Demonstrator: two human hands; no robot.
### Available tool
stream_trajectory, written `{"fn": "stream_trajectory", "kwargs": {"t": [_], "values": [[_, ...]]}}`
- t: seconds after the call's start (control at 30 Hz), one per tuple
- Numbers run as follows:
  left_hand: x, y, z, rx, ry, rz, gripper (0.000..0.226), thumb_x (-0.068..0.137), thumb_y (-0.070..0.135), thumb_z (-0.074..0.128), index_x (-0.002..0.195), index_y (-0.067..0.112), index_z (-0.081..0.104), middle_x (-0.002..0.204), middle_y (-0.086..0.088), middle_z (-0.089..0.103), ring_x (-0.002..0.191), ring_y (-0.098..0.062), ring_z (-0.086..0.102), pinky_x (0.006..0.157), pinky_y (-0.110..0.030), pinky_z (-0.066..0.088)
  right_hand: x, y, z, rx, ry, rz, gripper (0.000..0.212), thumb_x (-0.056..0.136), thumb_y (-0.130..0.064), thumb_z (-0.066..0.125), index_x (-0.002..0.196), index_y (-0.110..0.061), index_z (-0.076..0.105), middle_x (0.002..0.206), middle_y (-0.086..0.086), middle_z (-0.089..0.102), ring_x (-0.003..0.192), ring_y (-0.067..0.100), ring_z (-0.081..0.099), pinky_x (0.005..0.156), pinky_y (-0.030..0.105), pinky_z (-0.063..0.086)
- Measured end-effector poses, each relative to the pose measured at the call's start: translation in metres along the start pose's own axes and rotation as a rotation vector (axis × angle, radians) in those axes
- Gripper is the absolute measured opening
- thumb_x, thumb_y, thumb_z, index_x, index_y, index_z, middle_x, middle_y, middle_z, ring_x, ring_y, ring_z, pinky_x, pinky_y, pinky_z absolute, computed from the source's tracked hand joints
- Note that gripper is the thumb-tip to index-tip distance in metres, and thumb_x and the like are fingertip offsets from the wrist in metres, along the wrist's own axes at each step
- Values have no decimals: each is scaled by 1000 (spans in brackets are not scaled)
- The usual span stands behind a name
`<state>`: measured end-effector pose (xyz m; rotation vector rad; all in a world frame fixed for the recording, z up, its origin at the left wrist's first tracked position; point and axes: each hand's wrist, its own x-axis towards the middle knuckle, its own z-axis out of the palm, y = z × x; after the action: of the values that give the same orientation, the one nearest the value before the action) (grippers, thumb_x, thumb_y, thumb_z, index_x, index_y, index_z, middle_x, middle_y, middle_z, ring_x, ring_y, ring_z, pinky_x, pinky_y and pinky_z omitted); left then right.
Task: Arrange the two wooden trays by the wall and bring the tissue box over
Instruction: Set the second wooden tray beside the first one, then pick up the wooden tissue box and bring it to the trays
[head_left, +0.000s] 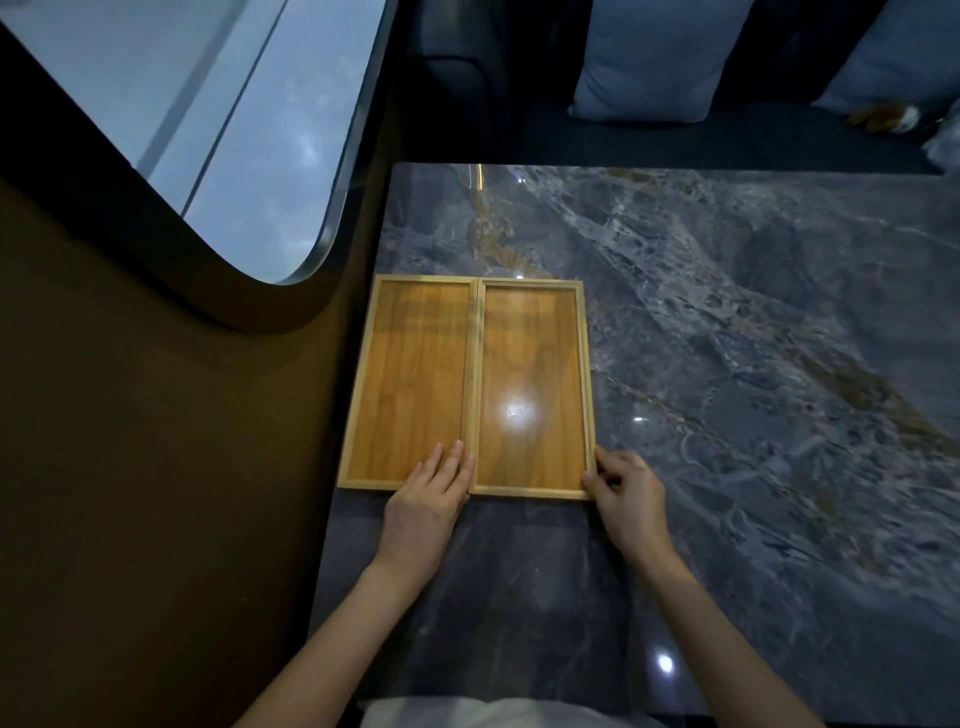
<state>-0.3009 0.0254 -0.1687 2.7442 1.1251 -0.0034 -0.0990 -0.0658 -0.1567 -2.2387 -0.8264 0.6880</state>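
Note:
Two flat wooden trays lie side by side on the grey marble table (753, 364), long edges touching. The left tray (410, 374) sits against the brown wall. The right tray (530, 374) lies beside it, with a light glare on its floor. My left hand (431, 499) rests flat over the near edge of the left tray, fingers straight and together, close to the seam. My right hand (628, 493) pinches the near right corner of the right tray with its fingertips. No tissue box is in view.
A brown wall (156, 493) with a rounded window (208, 119) borders the table's left edge. Beyond the far edge stands a dark bench with light cushions (649, 57). Small objects lie at the far right (883, 117).

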Motion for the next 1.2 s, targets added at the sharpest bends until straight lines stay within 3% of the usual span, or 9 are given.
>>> {"fn": "stream_trajectory", "kwargs": {"t": [0.4,0.5,0.57,0.7,0.83,1.07,1.2], "values": [[1,2,-6,50,-81,-19,56,64,15,81,117,12,61,121,-7,66,109,-25,64,81,-34,57,0,1,-1,-12,-23,-18,33,82,-5,60,115,2,58,106,17,61,93,25,58,84,24,39],[3,4,-13,61,-115,-20,55,63,16,81,114,11,63,118,-8,68,106,-25,65,73,-34,60,0,-2,-5,-96,-110,-59,24,87,-9,53,109,-6,61,95,8,53,89,20,53,80,24,37],[9,10,-26,95,-175,-33,50,66,19,80,113,11,64,117,-8,69,103,-25,67,69,-33,60,2,-3,-11,-183,-177,-84,15,87,-15,50,98,-11,59,90,9,53,89,26,56,75,32,44],[41,29,-61,93,-319,-91,31,85,35,55,104,13,62,110,-7,64,101,-24,60,77,-34,53,11,-8,-37,-317,-355,-111,18,85,-25,49,89,-12,61,97,13,66,93,31,61,75,38,47],[84,57,-79,98,-424,-153,37,88,41,47,106,12,62,111,-10,64,103,-28,61,83,-36,51,20,-3,-79,-457,-381,-182,24,85,-28,47,88,-11,64,101,15,69,97,31,62,76,37,48],[161,162,-91,20,-342,-28,37,86,39,47,102,12,66,110,-17,67,105,-34,61,81,-36,49,38,45,-201,-470,-307,-191,22,88,-25,48,90,-10,63,102,17,68,96,31,62,73,34,45],[205,252,-104,-10,-282,47,34,86,37,47,101,14,66,114,-17,65,107,-36,59,86,-38,48,50,88,-279,-457,-199,-140,19,85,-26,49,88,-16,65,100,15,70,97,32,63,77,39,49]]}}
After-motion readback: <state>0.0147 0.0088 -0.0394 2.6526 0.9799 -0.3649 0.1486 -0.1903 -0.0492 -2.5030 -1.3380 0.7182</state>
